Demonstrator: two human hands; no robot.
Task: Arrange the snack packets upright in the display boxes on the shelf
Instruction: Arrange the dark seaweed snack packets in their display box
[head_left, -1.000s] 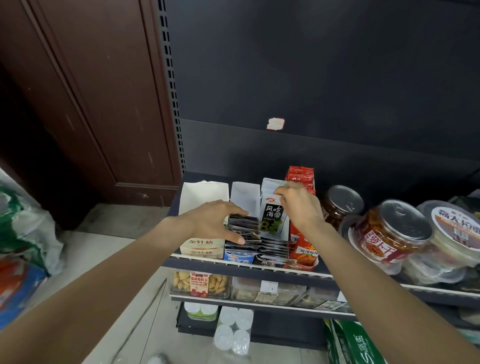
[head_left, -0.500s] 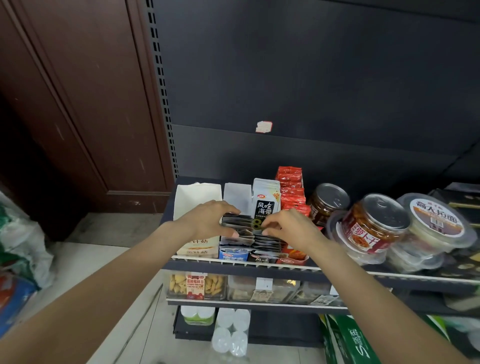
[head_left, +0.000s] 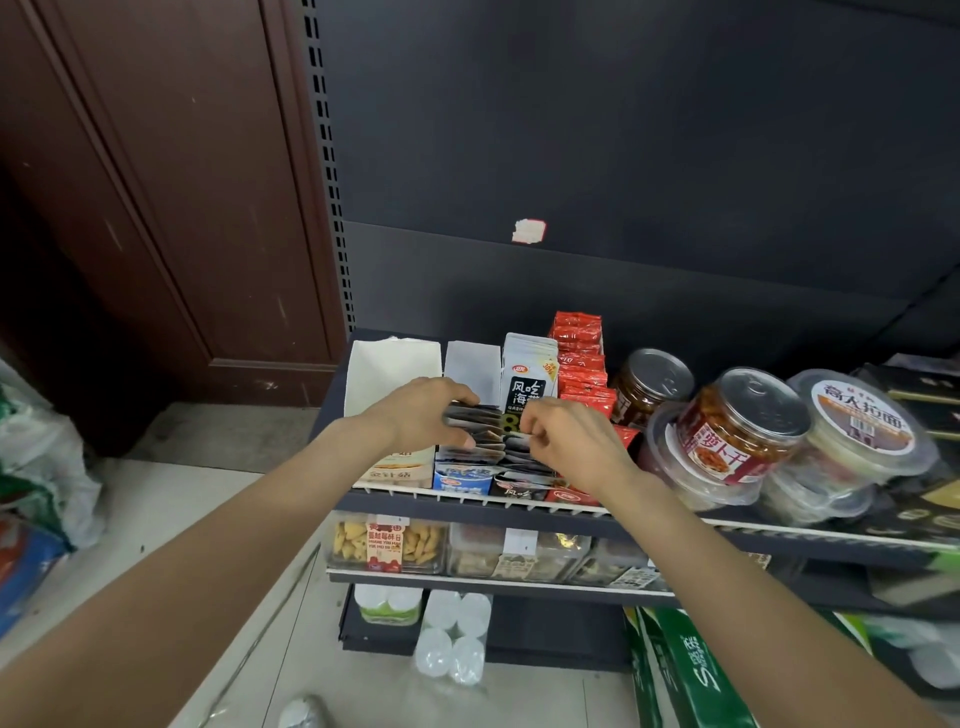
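Item: dark snack packets (head_left: 475, 431), slumped flat in the middle display boxes (head_left: 462, 478) on the upper shelf (head_left: 519, 503), in front of one upright white packet (head_left: 527, 379). Your left hand (head_left: 421, 415) curls over the stack's left end and your right hand (head_left: 566, 441) pinches its right edge. Square the stack between both hands, then tip it up as one block against the upright packet so none slide flat.
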